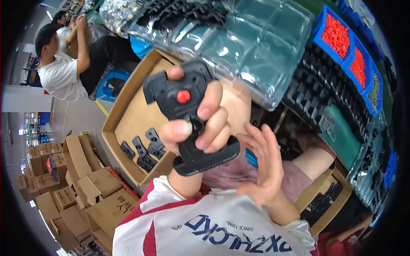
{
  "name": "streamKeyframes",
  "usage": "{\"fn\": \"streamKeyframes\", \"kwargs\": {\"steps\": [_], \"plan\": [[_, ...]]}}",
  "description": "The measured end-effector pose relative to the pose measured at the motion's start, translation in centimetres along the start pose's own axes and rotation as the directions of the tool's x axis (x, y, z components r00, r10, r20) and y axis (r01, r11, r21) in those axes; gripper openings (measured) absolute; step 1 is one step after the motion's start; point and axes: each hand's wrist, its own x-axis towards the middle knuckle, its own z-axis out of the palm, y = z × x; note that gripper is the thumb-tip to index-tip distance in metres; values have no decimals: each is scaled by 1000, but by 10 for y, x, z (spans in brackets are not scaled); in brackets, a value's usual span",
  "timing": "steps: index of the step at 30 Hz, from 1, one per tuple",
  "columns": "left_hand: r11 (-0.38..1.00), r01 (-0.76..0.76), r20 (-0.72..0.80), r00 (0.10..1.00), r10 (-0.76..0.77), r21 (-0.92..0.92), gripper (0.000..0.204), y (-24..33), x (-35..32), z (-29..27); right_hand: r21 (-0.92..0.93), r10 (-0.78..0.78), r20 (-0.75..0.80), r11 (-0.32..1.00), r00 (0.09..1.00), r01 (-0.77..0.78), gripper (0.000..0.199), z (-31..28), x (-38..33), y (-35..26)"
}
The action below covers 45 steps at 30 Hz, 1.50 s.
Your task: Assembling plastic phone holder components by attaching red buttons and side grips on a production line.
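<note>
My left hand is wrapped round a black plastic holder and lifts it up in front of me. The holder has a round red button in the middle, a notched, jaw-like upper end and a wide flat foot at the bottom. My thumb presses on its narrow neck, and a fingertip shows behind its upper edge. Beside it, my right hand is raised with fingers stretched and apart, holding nothing. Below and left of the holder, several similar black parts lie in an open cardboard box.
Clear plastic trays lie on the bench, beside rows of black parts. Blue bins hold red pieces and screws. Another carton stands at right. Stacked boxes and a seated person are at left.
</note>
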Motion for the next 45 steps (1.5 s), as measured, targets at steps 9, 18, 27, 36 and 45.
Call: {"fn": "streamKeyframes", "kwargs": {"steps": [9, 18, 27, 36, 45], "plan": [[779, -253, 34, 958, 286, 574, 75, -20, 0, 3, -399, -41, -39, 917, 998, 22, 122, 23, 40, -17], [975, 199, 192, 965, -177, -103, 70, -1, 10, -3, -114, 154, -127, 979, 980, -169, 115, -11, -17, 15], [976, 212, 154, 964, -217, 52, 82, -40, -2, -9, 568, 393, 70, 740, 917, -360, 68, -9, -2, -3], [856, -82, 285, 955, -78, 511, 99, -87, 17, 1, 568, 405, -305, 804, 862, -177, 26, -101, 55, -77], [499, -120, 89, 992, 86, 858, 87, -97, 23, 2, 690, 718, -57, 531, 694, -493, 27, -91, 100, -90]]}}
